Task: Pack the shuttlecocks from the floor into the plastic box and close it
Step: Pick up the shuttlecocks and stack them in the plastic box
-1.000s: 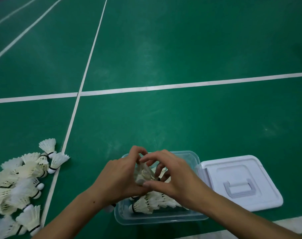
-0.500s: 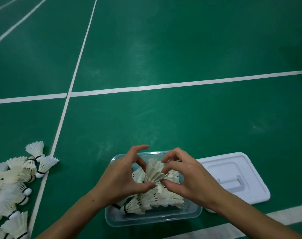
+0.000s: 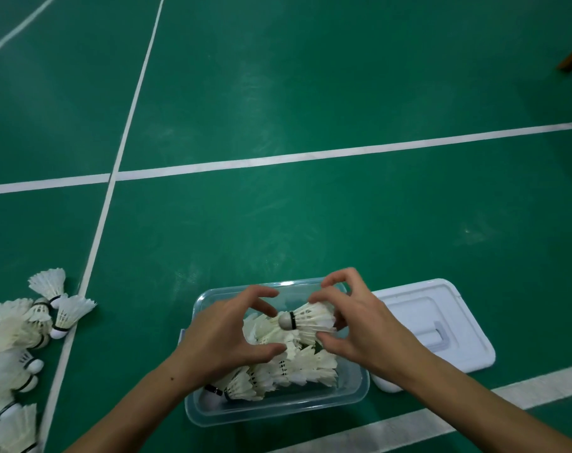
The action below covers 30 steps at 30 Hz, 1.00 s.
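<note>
I'm partway through: the clear plastic box [image 3: 275,408] right in front of me holds a heap of feather shuttlecocks [image 3: 288,367] but isn't full. Above it, my right hand [image 3: 360,331] pinches one shuttlecock [image 3: 311,319] by its skirt, cork pointing left; my left hand [image 3: 226,338] is curled wide beside it, its grip holding nothing. Just right of the box the white lid [image 3: 441,325] lies on the floor, not yet fitted. Off left, a pile of loose shuttlecocks [image 3: 20,335] still waits.
</note>
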Tool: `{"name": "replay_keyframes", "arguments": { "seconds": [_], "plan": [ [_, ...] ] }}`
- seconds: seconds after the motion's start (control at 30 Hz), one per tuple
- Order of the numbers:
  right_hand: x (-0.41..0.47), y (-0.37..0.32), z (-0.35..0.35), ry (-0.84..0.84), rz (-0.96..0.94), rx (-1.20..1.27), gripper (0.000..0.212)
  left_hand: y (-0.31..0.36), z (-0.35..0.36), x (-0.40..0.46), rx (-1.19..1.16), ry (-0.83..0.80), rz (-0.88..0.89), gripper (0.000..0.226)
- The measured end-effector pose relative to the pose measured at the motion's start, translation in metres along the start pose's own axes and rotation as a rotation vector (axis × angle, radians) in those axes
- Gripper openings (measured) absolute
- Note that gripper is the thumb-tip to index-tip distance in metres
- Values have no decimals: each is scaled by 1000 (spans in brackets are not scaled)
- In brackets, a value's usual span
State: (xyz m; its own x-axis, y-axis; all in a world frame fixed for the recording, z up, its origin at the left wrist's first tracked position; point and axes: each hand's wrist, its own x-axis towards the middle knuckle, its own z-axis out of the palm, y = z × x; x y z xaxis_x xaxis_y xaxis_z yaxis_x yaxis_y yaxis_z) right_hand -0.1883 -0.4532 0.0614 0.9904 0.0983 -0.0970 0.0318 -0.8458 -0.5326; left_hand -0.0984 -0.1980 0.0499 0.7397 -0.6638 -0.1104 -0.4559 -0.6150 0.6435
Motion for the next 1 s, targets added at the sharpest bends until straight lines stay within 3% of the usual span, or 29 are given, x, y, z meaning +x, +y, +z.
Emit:
{"name": "replay_keyframes", "arguments": {
  "seconds": [0.2, 0.33, 0.7, 1.0],
  "plan": [
    [7, -7, 13, -169, 2, -364, 42, -5, 10, -2, 205, -39, -58, 69],
    [14, -9, 25, -237, -11, -458, 43, -4, 17, 0, 296, -57, -74, 65],
    [40, -5, 60, -266, 67, -70, 103, -3, 26, 4, 330, -8, -106, 55],
    [42, -2, 57, -257, 6, -26, 97, -18, 16, -5, -25, 94, -32, 81]
  ]
}}
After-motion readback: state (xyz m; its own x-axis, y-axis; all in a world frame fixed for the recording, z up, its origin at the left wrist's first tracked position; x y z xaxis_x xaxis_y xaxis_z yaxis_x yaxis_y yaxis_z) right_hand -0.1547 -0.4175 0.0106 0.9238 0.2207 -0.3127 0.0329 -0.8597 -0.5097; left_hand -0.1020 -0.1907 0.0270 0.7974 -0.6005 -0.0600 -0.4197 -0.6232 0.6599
